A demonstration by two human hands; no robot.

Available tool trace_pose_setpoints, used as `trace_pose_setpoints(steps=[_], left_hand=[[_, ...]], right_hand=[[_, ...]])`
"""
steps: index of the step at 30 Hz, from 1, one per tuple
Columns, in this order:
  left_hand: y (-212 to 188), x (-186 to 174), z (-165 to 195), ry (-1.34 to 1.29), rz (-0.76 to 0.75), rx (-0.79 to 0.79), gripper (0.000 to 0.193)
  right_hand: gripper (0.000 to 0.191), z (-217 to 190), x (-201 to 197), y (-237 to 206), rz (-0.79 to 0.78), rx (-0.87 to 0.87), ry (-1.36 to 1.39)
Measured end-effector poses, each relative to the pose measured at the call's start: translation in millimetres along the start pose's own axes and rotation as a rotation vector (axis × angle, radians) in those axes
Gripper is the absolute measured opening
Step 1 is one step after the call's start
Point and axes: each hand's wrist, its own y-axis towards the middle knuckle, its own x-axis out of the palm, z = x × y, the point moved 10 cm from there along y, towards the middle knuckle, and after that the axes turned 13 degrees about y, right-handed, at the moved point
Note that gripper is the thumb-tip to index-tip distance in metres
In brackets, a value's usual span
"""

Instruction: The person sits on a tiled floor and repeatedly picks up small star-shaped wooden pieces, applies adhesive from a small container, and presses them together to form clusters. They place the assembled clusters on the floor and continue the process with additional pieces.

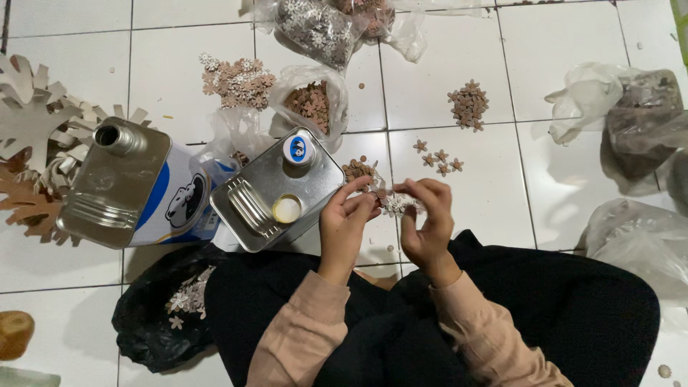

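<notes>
My left hand [347, 222] and my right hand [426, 218] meet above my lap, both pinching a small white flower-shaped cutout piece [394, 204] between the fingertips. Beside my left hand stands a metal tin can [276, 190] with a round cap and a handle on top. Just beyond my fingers lies a small heap of brown flower cutouts [357, 170] on the white tiled floor [459, 64]. My legs in black cloth fill the lower frame.
A second, larger tin [132, 186] with a blue-and-white side lies at left, next to big cardboard snowflake shapes [32, 122]. Piles and plastic bags of small flower cutouts [240, 82] [469, 104] [312, 104] lie ahead. More bags [638, 122] sit right; a black bag [161, 315] lower left.
</notes>
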Motion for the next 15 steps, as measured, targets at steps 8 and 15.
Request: trace_pose_setpoints(steps=[8, 15], left_hand=[[-5, 0, 12, 0.143, 0.024, 0.098, 0.044], [-6, -3, 8, 0.206, 0.063, 0.091, 0.046]], right_hand=[[0.057, 11, -43, 10, 0.138, 0.019, -0.083], [0.053, 16, -42, 11, 0.115, 0.059, -0.062]])
